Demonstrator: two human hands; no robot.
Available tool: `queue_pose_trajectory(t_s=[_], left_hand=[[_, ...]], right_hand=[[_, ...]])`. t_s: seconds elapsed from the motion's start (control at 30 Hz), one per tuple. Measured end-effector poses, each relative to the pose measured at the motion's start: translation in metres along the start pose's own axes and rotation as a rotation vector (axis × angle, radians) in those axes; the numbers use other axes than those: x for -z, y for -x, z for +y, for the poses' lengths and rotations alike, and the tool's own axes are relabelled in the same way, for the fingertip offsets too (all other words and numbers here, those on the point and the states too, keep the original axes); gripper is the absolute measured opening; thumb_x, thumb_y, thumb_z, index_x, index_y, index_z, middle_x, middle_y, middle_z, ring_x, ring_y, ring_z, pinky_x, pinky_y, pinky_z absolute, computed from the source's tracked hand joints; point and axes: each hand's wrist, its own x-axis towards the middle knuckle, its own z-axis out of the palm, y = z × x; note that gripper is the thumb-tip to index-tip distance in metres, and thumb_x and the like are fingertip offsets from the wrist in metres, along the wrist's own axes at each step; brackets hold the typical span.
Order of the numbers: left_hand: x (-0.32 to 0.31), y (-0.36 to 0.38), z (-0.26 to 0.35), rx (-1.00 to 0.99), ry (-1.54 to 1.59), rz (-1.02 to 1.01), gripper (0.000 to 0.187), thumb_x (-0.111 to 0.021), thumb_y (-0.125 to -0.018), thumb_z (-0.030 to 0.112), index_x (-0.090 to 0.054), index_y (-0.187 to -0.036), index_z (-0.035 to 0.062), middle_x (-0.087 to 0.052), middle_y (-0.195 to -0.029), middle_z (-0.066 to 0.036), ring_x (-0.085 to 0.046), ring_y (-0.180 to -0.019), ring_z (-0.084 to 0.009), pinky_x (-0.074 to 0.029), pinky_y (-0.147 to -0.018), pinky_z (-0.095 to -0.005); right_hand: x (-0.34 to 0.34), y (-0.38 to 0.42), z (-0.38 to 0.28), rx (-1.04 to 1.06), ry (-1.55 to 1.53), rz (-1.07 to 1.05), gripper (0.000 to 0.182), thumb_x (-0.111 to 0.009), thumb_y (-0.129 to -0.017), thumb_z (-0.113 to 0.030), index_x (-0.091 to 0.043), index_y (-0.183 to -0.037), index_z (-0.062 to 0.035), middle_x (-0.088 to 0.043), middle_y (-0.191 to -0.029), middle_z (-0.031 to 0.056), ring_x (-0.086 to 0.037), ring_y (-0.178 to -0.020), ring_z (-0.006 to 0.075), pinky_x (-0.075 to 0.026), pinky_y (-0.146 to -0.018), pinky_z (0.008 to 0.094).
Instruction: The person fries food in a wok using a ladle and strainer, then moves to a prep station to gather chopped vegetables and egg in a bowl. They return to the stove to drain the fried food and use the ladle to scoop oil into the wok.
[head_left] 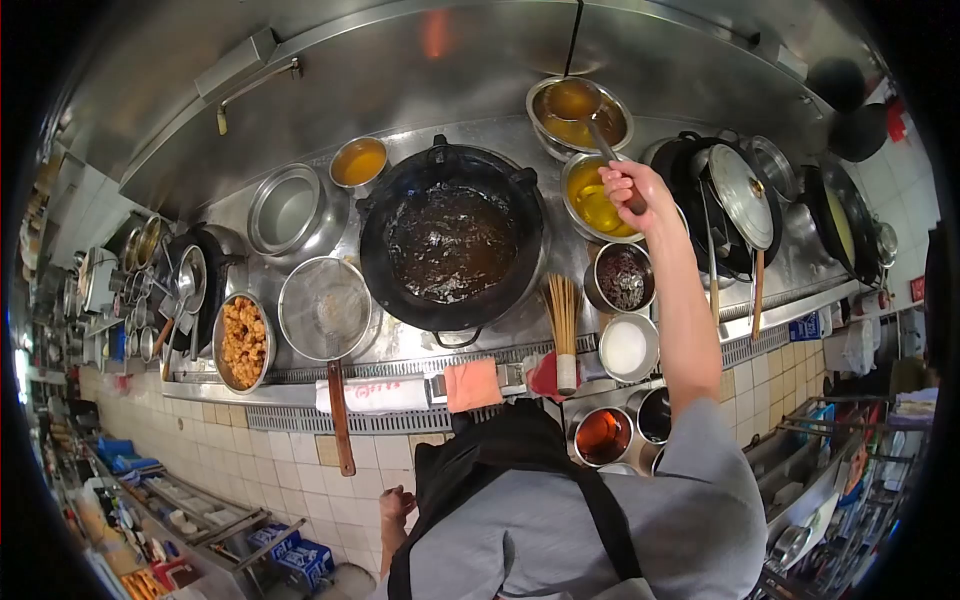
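Note:
My right hand (pixel 638 195) is wrapped around the handle of a ladle (pixel 574 102), arm stretched to the back of the stove. The ladle's bowl is over a metal bowl (pixel 618 104) of amber liquid at the back. Below the forearm's reach sits a bowl of yellow oil (pixel 596 198). Down by the apron hangs my left hand (pixel 397 503), fingers curled, with nothing visible in it. A large black wok (pixel 452 235) of dark, rippling liquid stands in the middle. Left of it, a long-handled strainer (pixel 325 308) lies beside an oval dish of browned fried pieces (pixel 243 343).
At back left are a pot (pixel 286 211) and a small bowl of orange liquid (pixel 359 162). A bamboo brush (pixel 563 325), a pot of dark sauce (pixel 622 277) and a white-filled bowl (pixel 628 347) stand near the front edge. Lidded woks (pixel 741 197) occupy the right.

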Motion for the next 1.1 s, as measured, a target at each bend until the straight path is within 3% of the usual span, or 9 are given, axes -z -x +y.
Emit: queue_pose_trajectory(t_s=[0.2, 0.3, 0.4, 0.53, 0.63, 0.7, 0.83, 0.87, 1.1], left_hand=[[-0.007, 0.017, -0.009, 0.119, 0.169, 0.049, 0.036, -0.058, -0.102, 0.018, -0.052, -0.128, -0.0058, -0.068, -0.092, -0.019, -0.068, -0.073, -0.0273, -0.059, -0.060, -0.0397], [-0.015, 0.038, -0.012, 0.055, 0.022, 0.040, 0.035, -0.059, -0.101, 0.017, -0.054, -0.127, -0.0053, -0.068, -0.091, -0.017, -0.067, -0.071, -0.0246, -0.056, -0.056, -0.0375], [-0.006, 0.028, -0.042, -0.080, -0.217, -0.087, 0.033, -0.060, -0.100, 0.017, -0.057, -0.125, -0.0039, -0.069, -0.088, -0.014, -0.067, -0.069, -0.0217, -0.052, -0.053, -0.0356], [0.011, -0.005, -0.072, -0.308, -0.338, -0.192, 0.029, -0.060, -0.100, 0.018, -0.061, -0.121, -0.0021, -0.069, -0.085, -0.012, -0.067, -0.068, -0.0209, -0.050, -0.051, -0.0348], [0.024, -0.027, -0.070, -0.387, -0.399, -0.144, 0.029, -0.059, -0.100, 0.018, -0.059, -0.120, -0.0027, -0.069, -0.086, -0.014, -0.068, -0.070, -0.0238, -0.054, -0.055, -0.0363], [0.041, -0.045, -0.074, -0.257, -0.177, -0.093, 0.029, -0.059, -0.100, 0.018, -0.058, -0.120, -0.0037, -0.068, -0.087, -0.015, -0.069, -0.072, -0.0263, -0.058, -0.058, -0.0385], [0.058, -0.040, -0.053, 0.073, 0.257, -0.029, 0.029, -0.057, -0.102, 0.017, -0.054, -0.120, -0.0057, -0.068, -0.089, -0.020, -0.070, -0.073, -0.0303, -0.062, -0.062, -0.0430], [0.064, -0.042, -0.056, 0.083, 0.252, -0.035, 0.028, -0.057, -0.102, 0.016, -0.054, -0.120, -0.0056, -0.068, -0.089, -0.020, -0.070, -0.073, -0.0303, -0.062, -0.062, -0.0427], [0.091, -0.044, -0.101, 0.173, 0.198, -0.068, 0.026, -0.056, -0.103, 0.016, -0.057, -0.117, -0.0057, -0.069, -0.089, -0.021, -0.068, -0.069, -0.0276, -0.062, -0.060, -0.0404]], right_hand=[[0.048, -0.075, -0.003, 0.198, 1.509, 0.452, 0.025, -0.061, -0.091, -0.011, -0.058, -0.103, 0.0109, -0.071, -0.084, 0.0245, -0.073, -0.072, 0.0318, -0.055, -0.059, 0.0438], [0.071, -0.066, 0.039, 0.785, 1.936, 0.789, 0.028, -0.063, -0.092, -0.010, -0.057, -0.108, 0.0113, -0.071, -0.084, 0.0263, -0.073, -0.079, 0.0396, -0.057, -0.071, 0.0468], [0.057, -0.047, 0.085, 0.735, 1.519, 0.558, 0.034, -0.064, -0.095, -0.013, -0.051, -0.122, 0.0037, -0.070, -0.091, 0.0247, -0.070, -0.073, 0.0378, -0.057, -0.070, 0.0447], [-0.013, 0.042, 0.143, 0.225, 0.240, 0.057, 0.020, -0.061, -0.102, -0.015, -0.054, -0.119, -0.0065, -0.051, -0.075, -0.0002, -0.047, -0.054, 0.0062, -0.037, -0.041, 0.0227], [-0.007, 0.063, 0.167, -0.058, 0.101, -0.062, 0.016, -0.062, -0.101, -0.014, -0.055, -0.113, -0.0063, -0.055, -0.076, 0.0012, -0.050, -0.053, 0.0088, -0.039, -0.040, 0.0255], [-0.014, 0.081, 0.212, -0.032, 0.623, 0.076, 0.012, -0.062, -0.101, -0.015, -0.058, -0.107, -0.0059, -0.053, -0.075, 0.0005, -0.050, -0.055, 0.0069, -0.037, -0.039, 0.0231], [-0.008, 0.094, 0.265, 0.416, 1.656, 0.257, 0.037, -0.064, -0.096, -0.018, -0.060, -0.123, 0.0064, -0.073, -0.097, 0.0232, -0.073, -0.093, 0.0362, -0.057, -0.080, 0.0453], [-0.009, 0.101, 0.267, 0.155, 1.530, 0.264, 0.052, -0.065, -0.094, -0.018, -0.054, -0.136, 0.0100, -0.071, -0.113, 0.0317, -0.066, -0.116, 0.0458, -0.047, -0.102, 0.0479], [-0.028, 0.123, 0.309, -0.111, 0.794, 0.174, 0.015, -0.060, -0.101, -0.013, -0.053, -0.108, -0.0019, -0.053, -0.070, 0.0013, -0.052, -0.053, 0.0094, -0.038, -0.040, 0.0261]])
